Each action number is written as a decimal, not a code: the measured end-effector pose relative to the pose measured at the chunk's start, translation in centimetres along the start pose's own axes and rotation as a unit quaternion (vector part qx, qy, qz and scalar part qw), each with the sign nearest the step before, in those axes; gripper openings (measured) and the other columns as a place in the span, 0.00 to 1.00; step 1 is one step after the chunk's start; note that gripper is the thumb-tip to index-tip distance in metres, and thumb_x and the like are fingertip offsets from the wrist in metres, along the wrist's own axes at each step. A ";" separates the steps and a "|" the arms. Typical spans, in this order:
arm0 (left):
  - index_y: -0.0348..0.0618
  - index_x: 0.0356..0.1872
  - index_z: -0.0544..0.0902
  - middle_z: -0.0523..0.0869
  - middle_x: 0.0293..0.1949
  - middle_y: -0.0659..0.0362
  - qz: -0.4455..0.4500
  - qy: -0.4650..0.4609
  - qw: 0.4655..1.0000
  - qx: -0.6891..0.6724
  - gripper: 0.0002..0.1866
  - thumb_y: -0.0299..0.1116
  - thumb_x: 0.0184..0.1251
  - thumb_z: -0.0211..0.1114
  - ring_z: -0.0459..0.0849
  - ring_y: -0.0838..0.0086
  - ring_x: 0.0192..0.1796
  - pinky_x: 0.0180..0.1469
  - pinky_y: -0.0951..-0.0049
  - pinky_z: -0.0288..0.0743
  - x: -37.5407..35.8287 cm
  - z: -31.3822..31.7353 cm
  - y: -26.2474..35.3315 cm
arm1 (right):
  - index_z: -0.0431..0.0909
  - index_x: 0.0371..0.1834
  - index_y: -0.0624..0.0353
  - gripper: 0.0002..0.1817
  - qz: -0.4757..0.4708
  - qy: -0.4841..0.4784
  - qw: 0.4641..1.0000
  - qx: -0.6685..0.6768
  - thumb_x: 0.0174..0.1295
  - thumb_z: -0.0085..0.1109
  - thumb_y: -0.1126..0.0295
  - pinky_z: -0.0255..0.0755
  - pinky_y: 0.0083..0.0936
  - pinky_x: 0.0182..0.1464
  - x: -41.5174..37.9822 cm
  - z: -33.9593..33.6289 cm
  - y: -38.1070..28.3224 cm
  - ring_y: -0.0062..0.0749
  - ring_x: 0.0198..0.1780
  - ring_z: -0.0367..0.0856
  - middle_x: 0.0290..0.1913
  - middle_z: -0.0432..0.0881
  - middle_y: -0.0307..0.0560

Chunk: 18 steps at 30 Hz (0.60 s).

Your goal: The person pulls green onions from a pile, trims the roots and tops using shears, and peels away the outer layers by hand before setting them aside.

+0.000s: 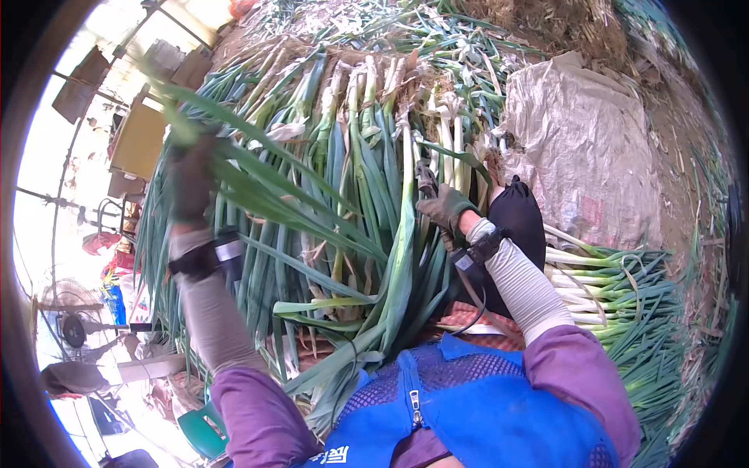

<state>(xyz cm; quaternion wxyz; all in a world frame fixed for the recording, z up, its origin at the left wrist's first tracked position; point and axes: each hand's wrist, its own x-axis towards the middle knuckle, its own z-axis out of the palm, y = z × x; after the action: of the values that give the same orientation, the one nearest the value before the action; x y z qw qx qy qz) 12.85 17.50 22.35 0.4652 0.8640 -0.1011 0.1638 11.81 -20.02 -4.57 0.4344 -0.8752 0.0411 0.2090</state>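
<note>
My left hand [193, 175], in a dark glove and blurred, is raised at the left, closed round long green leaves [273, 199] that slant down to the right. My right hand [446, 207], gloved too, grips a dark hose-fed tool [427, 181] near the middle, its nozzle pointing up. Just left of that tool a leek [407, 164] lies with its white stem upward and its leaves trailing toward my blue vest [468, 390]. Behind both hands spreads a thick layer of leeks [367, 148], roots at the top and green leaves downward.
A pale woven sack [581, 148] covers the ground at the upper right. Below it lies a pile of leeks [624, 312] with white stems toward me. My dark-clad knee [519, 226] is beside my right hand. A fan [74, 330] and a green stool [203, 431] stand at the left.
</note>
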 end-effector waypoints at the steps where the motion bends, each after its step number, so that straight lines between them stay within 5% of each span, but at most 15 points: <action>1: 0.42 0.56 0.81 0.87 0.45 0.55 0.243 -0.025 0.888 0.390 0.18 0.27 0.67 0.55 0.83 0.66 0.47 0.49 0.68 0.77 -0.1 -4.8 1.4 | 0.81 0.38 0.71 0.30 0.003 -0.007 1.000 0.009 0.48 0.64 0.48 0.76 0.32 0.43 0.0 -0.1 0.3 0.44 0.40 0.84 0.34 0.84 0.58; 5: 0.44 0.64 0.76 0.83 0.49 0.55 0.038 0.146 0.917 0.368 0.20 0.28 0.73 0.54 0.83 0.72 0.48 0.48 0.74 0.78 -2.9 -16.5 12.3 | 0.80 0.37 0.73 0.31 0.000 -0.039 0.999 0.020 0.45 0.65 0.49 0.76 0.31 0.42 -0.4 0.7 0.8 0.41 0.37 0.84 0.32 0.83 0.60; 6: 0.45 0.66 0.74 0.84 0.52 0.55 0.010 0.165 0.900 0.404 0.21 0.28 0.73 0.54 0.84 0.73 0.49 0.48 0.75 0.79 -3.7 -19.6 13.7 | 0.80 0.39 0.64 0.20 -0.001 -0.057 0.998 0.041 0.52 0.63 0.57 0.77 0.34 0.40 0.0 1.9 1.4 0.43 0.36 0.85 0.34 0.84 0.56; 7: 0.46 0.66 0.74 0.84 0.48 0.56 -0.009 0.180 0.893 0.412 0.21 0.28 0.73 0.54 0.83 0.73 0.45 0.45 0.74 0.78 -4.5 -19.9 15.3 | 0.80 0.39 0.59 0.16 -0.155 -0.046 0.982 -0.095 0.54 0.60 0.59 0.78 0.35 0.39 0.1 2.7 1.9 0.45 0.35 0.85 0.34 0.84 0.53; 9: 0.47 0.67 0.73 0.86 0.41 0.57 -0.006 0.152 0.903 0.402 0.22 0.28 0.72 0.53 0.83 0.72 0.36 0.38 0.73 0.76 -5.9 -13.6 17.1 | 0.79 0.40 0.51 0.08 -0.438 -0.018 0.827 -0.351 0.59 0.56 0.64 0.79 0.39 0.37 0.0 3.4 2.5 0.48 0.33 0.85 0.34 0.84 0.48; 10: 0.48 0.67 0.73 0.87 0.37 0.58 0.001 0.107 0.908 0.405 0.22 0.28 0.72 0.52 0.83 0.72 0.32 0.34 0.73 0.75 -6.5 -8.2 17.5 | 0.76 0.39 0.43 0.08 -0.440 0.001 0.828 -0.349 0.62 0.48 0.68 0.80 0.41 0.35 -0.9 3.9 2.2 0.49 0.33 0.85 0.34 0.83 0.43; 11: 0.46 0.62 0.77 0.86 0.32 0.58 -0.116 0.034 0.897 0.426 0.20 0.29 0.70 0.56 0.82 0.72 0.31 0.34 0.70 0.74 -7.3 -3.6 18.6 | 0.76 0.39 0.43 0.07 -0.428 0.003 0.844 -0.323 0.62 0.48 0.68 0.79 0.40 0.35 -1.1 4.3 2.6 0.48 0.34 0.85 0.34 0.83 0.43; 12: 0.43 0.54 0.82 0.84 0.30 0.59 0.166 -0.039 0.835 0.524 0.16 0.32 0.66 0.62 0.81 0.73 0.30 0.34 0.69 0.75 -6.7 -1.8 13.7 | 0.76 0.38 0.43 0.07 -0.415 0.005 0.860 -0.296 0.63 0.48 0.68 0.79 0.39 0.35 -1.4 4.7 2.9 0.47 0.34 0.85 0.34 0.83 0.43; 13: 0.42 0.53 0.81 0.85 0.32 0.57 0.148 -0.118 0.861 0.472 0.16 0.33 0.65 0.64 0.82 0.71 0.32 0.36 0.68 0.76 -6.9 1.1 10.9 | 0.76 0.38 0.43 0.07 -0.400 0.008 0.876 -0.269 0.63 0.48 0.68 0.79 0.38 0.35 -1.8 5.0 3.4 0.45 0.34 0.85 0.34 0.82 0.43; 16: 0.37 0.49 0.80 0.86 0.37 0.50 -0.137 -0.289 0.901 0.295 0.17 0.35 0.63 0.68 0.85 0.65 0.37 0.42 0.65 0.78 -8.7 12.0 2.1 | 0.78 0.39 0.47 0.06 -0.336 -0.022 0.939 -0.077 0.59 0.56 0.66 0.79 0.38 0.33 -5.0 4.5 4.1 0.44 0.31 0.85 0.32 0.83 0.44; 18: 0.37 0.48 0.81 0.87 0.36 0.48 -0.209 -0.297 0.902 0.235 0.20 0.38 0.60 0.71 0.86 0.63 0.38 0.43 0.64 0.78 -10.9 17.0 -2.8 | 0.81 0.41 0.53 0.16 -0.026 -0.101 0.987 0.125 0.55 0.62 0.55 0.78 0.32 0.36 -7.4 3.5 3.4 0.44 0.33 0.85 0.33 0.85 0.49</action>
<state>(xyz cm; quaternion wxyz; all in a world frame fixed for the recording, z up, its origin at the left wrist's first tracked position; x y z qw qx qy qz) 6.92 5.07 7.35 0.2204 0.9582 -0.0101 -0.1822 3.07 -20.25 -5.96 0.5477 -0.7893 0.0002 0.2777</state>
